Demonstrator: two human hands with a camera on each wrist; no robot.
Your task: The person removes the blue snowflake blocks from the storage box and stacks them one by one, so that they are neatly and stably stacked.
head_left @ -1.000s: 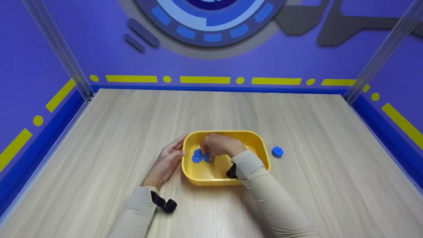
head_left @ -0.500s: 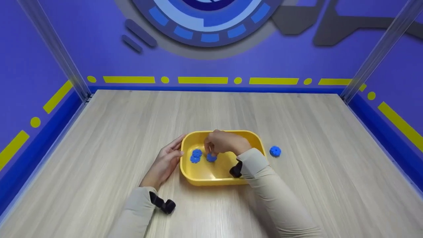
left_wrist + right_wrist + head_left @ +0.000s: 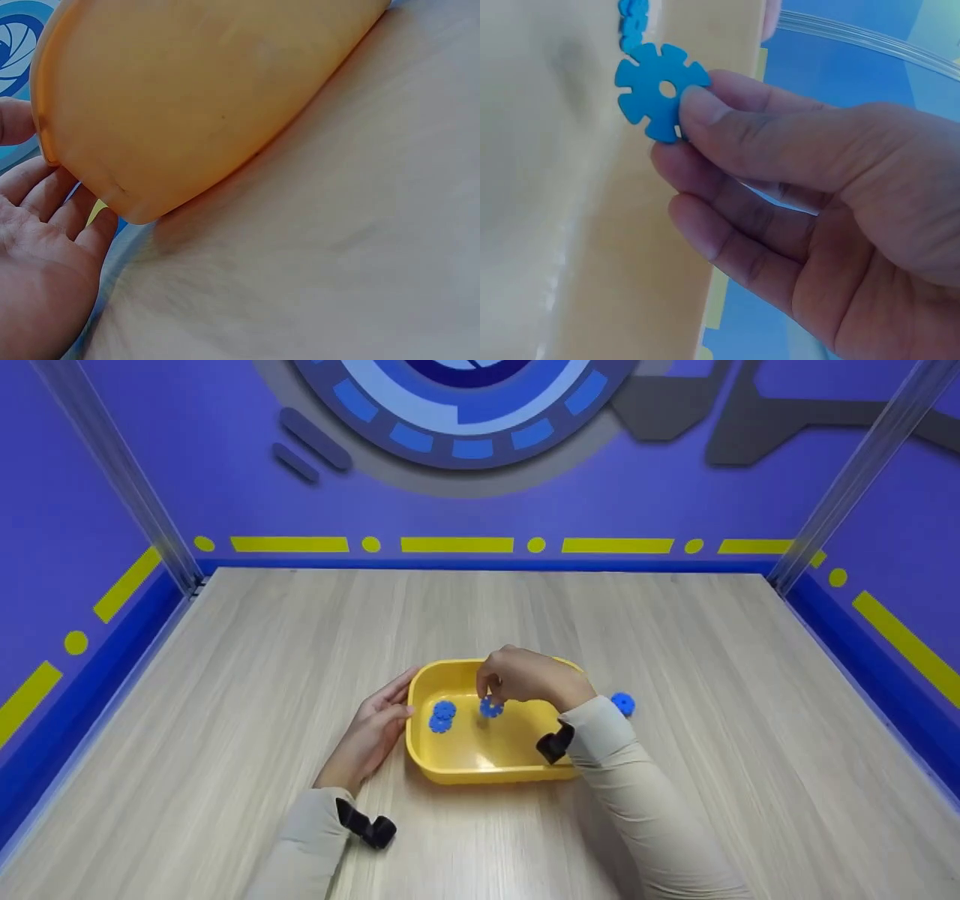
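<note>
My right hand (image 3: 529,679) is above the yellow bin (image 3: 487,771), pinching a blue notched disc (image 3: 649,82) between thumb and fingers. In the head view that disc hangs tilted over the bin's floor, apart from it. Two blue discs (image 3: 442,717) lie overlapping near the bin's left end. My left hand (image 3: 375,731) rests against the bin's left side, its fingers mostly straight along the outer wall and the thumb at the rim. The left wrist view shows those fingers (image 3: 64,199) beside the orange-looking outer wall.
Another blue disc piece (image 3: 622,704) lies on the wooden table (image 3: 712,697), right of the bin and partly behind the right sleeve (image 3: 600,731). Blue-purple panels (image 3: 480,510) with yellow marks stand around the table's back and sides.
My right hand has separated one disc from the group, lifted it and moved it rightward. Two discs stay at the bin's left end. My left hand keeps its place on the bin.
</note>
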